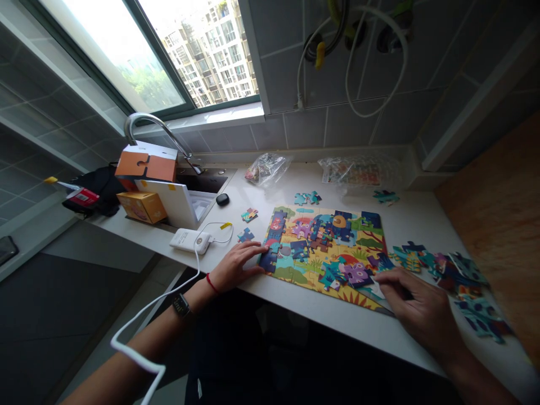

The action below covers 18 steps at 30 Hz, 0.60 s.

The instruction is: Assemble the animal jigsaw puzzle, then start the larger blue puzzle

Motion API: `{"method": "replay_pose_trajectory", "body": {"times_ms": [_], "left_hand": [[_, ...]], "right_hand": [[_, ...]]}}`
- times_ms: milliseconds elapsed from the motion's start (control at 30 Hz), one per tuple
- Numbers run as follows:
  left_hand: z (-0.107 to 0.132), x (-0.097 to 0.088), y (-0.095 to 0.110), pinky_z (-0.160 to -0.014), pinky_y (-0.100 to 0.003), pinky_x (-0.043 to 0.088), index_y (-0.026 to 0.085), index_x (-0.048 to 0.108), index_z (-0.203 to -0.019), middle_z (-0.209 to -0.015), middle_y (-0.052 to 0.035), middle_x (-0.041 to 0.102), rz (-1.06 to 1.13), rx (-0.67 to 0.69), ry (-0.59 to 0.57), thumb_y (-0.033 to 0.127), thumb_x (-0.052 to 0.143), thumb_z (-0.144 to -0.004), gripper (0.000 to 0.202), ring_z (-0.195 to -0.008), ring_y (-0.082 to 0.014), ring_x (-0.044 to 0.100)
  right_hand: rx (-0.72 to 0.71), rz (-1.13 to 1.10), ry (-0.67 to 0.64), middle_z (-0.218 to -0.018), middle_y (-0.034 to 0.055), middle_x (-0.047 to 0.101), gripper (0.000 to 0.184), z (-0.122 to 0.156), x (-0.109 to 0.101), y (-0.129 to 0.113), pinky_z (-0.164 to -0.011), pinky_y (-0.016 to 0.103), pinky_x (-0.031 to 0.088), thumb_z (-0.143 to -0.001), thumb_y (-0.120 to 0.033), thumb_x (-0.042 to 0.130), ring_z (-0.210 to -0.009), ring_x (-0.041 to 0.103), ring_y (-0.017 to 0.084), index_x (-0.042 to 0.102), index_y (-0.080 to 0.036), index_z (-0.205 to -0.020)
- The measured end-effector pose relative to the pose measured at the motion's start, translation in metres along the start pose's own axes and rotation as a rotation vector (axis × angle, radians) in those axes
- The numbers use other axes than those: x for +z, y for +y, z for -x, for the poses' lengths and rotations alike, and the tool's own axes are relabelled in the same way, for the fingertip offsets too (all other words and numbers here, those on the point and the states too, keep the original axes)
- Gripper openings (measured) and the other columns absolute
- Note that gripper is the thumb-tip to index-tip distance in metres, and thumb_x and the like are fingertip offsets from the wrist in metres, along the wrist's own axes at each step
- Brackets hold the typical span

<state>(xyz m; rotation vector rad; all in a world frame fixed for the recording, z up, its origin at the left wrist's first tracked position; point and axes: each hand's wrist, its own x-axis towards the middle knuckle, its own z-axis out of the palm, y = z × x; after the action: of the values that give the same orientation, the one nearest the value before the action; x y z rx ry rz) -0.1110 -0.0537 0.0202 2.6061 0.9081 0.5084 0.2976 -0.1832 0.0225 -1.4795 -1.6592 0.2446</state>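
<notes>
A colourful jigsaw puzzle (299,270) with animal pictures lies on the counter, with loose pieces resting on top of it. My left hand (238,264) lies flat, fingers stretched out, its fingertips on the puzzle's left edge. Over the puzzle's lower right corner, my right hand (415,306) is closed in a pinch on a puzzle piece beside the purple puzzle piece (358,274); its fingers partly hide what they hold. A heap of loose puzzle pieces (455,270) spreads to the right of that hand. Two small groups of puzzle pieces (246,235) sit left of the puzzle.
A white power bank (189,241) with a cable lies at left, near a black earbud case (222,199). Boxes (145,166) stand by the sink and tap (158,121). Clear plastic bags (270,169) lie along the wall. The counter's front edge runs below my hands.
</notes>
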Motion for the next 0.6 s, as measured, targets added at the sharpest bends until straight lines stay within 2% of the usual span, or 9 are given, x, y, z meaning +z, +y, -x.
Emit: {"method": "replay_pose_trajectory", "body": {"times_ms": [267, 467, 600], "left_hand": [[-0.009, -0.004, 0.000, -0.106, -0.046, 0.058, 0.025, 0.064, -0.140, -0.129, -0.0111, 0.074, 0.062, -0.050, -0.021, 0.037, 0.083, -0.090, 0.055, -0.122, -0.0271, 0.068], [-0.006, -0.006, -0.005, -0.105, -0.043, 0.058, 0.026, 0.068, -0.136, -0.127, -0.0113, 0.074, 0.050, -0.039, -0.040, 0.041, 0.078, -0.094, 0.046, -0.119, -0.0259, 0.069], [-0.002, -0.009, -0.010, -0.108, -0.047, 0.057, 0.028, 0.076, -0.126, -0.132, -0.0089, 0.074, 0.025, 0.043, -0.105, 0.036, 0.073, -0.098, 0.029, -0.128, -0.0266, 0.065]], "right_hand": [[-0.014, -0.005, 0.010, -0.077, -0.0016, 0.077, 0.014, -0.001, 0.000, 0.000, -0.062, 0.028, 0.057, -0.090, -0.023, 0.061, -0.067, 0.075, 0.019, 0.072, -0.028, -0.083], [-0.031, -0.007, 0.017, -0.077, -0.0020, 0.076, 0.014, 0.000, 0.000, 0.001, -0.061, 0.026, 0.056, -0.090, -0.022, 0.061, -0.067, 0.074, 0.018, 0.072, -0.027, -0.083], [-0.028, 0.000, 0.010, -0.077, -0.0021, 0.076, 0.013, 0.001, 0.000, 0.002, -0.061, 0.026, 0.055, -0.090, -0.023, 0.062, -0.066, 0.074, 0.018, 0.072, -0.027, -0.084]]}}
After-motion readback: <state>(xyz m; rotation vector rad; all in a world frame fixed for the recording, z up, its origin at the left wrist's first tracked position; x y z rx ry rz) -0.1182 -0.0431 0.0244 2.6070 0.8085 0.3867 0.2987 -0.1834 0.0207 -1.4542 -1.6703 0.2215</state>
